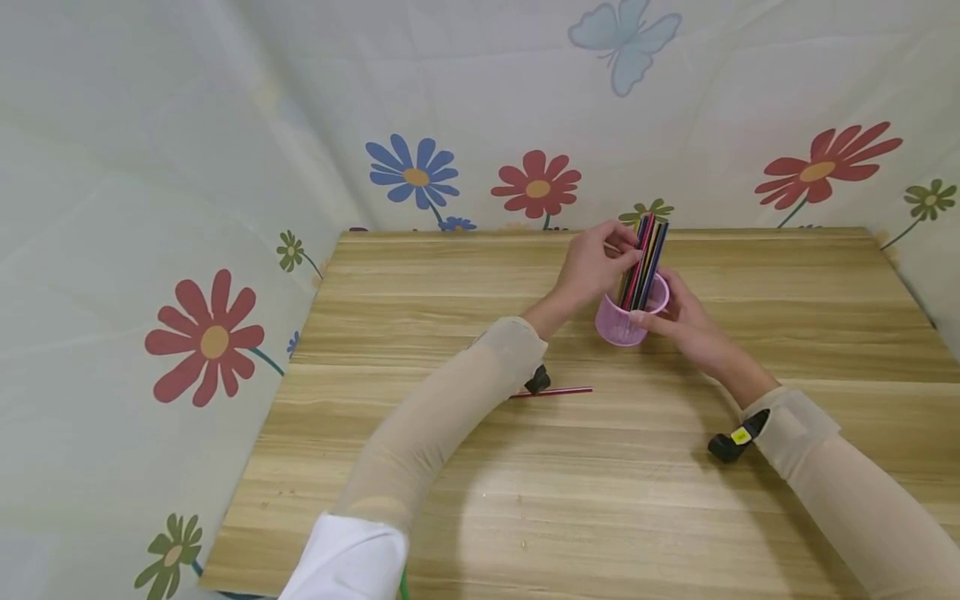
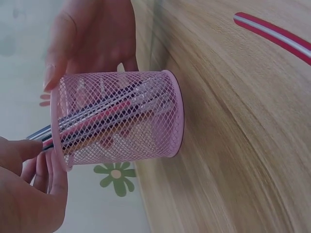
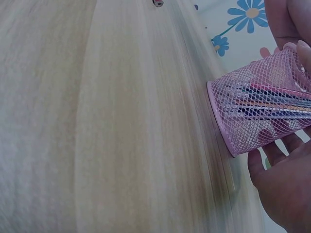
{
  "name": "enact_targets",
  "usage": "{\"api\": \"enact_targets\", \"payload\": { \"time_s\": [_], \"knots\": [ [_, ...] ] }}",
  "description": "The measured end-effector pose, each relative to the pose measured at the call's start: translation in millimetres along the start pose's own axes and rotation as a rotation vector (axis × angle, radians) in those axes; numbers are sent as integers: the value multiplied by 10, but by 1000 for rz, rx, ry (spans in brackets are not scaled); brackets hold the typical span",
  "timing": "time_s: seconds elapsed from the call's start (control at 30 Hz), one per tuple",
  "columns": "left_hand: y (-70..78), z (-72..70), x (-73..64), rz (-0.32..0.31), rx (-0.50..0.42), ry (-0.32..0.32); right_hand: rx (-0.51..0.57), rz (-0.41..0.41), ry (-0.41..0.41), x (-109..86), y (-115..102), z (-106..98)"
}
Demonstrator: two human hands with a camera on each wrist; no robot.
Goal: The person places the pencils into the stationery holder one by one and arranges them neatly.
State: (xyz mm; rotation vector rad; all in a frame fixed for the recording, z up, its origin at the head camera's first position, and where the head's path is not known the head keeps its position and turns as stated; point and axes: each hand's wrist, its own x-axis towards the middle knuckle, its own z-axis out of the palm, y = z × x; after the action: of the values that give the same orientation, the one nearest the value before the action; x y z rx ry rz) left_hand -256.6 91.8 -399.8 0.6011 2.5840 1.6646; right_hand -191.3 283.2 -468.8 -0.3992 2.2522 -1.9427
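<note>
A pink mesh pen cup [image 1: 621, 327] stands toward the back of the table, its weave and rim plain in the left wrist view [image 2: 116, 119]. Several pencils [image 1: 647, 262] in dark, red and yellow colours lean together inside it, their upper ends above the rim. My left hand [image 1: 592, 260] pinches at the bundle between thumb and fingers, just over the rim. From the right, my right hand [image 1: 693, 329] grips the cup, thumb at the near rim and fingers round the far side. In the right wrist view, that hand [image 3: 286, 184] curves under the cup [image 3: 262, 102].
One red-striped pencil [image 1: 558, 391] lies on the wooden table [image 1: 600, 492] beside my left wrist. Behind the table hangs a white cloth [image 1: 465, 92] printed with flowers and a butterfly. A small black camera [image 1: 729, 446] is strapped at my right wrist.
</note>
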Motion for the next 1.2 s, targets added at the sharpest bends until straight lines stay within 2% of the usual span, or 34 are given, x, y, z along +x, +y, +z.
{"api": "enact_targets", "payload": {
  "time_s": [0.23, 0.47, 0.63, 0.87, 1.0, 1.2],
  "knots": [
    [-66, -61, -4, 28, 5, -13, 1, -29, -4, 0, 7, 2],
    [-106, -223, -37, 45, -17, -49, 21, -61, -8, 8, 8, 16],
    [-93, -376, -116, 53, -11, -89, 14, -58, -5, 12, 13, 20],
    [-109, -616, -285, 57, 48, -158, 4, -31, 10, 11, 22, 16],
    [-128, -755, -422, 48, 78, -251, -6, -26, 7, 8, 18, 9],
    [-187, -840, -723, 15, 211, -498, -9, -13, 7, -21, 3, 17]
  ]
}}
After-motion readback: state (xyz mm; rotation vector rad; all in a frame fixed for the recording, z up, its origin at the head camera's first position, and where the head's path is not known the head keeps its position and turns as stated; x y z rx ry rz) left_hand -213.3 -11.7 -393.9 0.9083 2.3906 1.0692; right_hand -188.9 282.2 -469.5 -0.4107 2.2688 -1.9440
